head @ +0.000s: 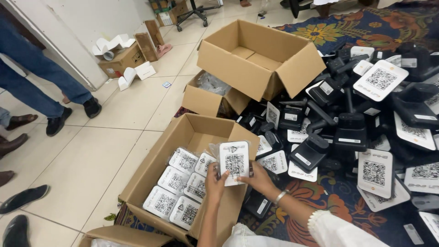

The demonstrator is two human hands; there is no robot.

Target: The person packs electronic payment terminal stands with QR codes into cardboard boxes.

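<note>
Both hands held one wrapped white card device [234, 162] upright over the open cardboard box [151, 171] on the floor. The left hand [215, 178] gripped its lower left edge, fingers closed on it; the right hand [261, 179] closed on its right edge, with a bangle at the wrist.

Packing looked partly done. A layer of seven or so wrapped white units [179, 190] lay flat in the box, filling its near end, code faces up. The far end of the box floor was bare cardboard, so room was left on this layer. The held unit was above the box, just beside the packed ones, not yet set down.

Plenty looked left: a big heap of black stands with white plates [361, 119] covered the patterned rug [375, 27] to the right, unwrapped and unsorted. A second large box [260, 59] stood open and seemed empty; a smaller box [208, 98] beside it held clear plastic bags.

Other people's legs and shoes [55, 114] stood at the left on the tiled floor [91, 155], well apart from the work.
</note>
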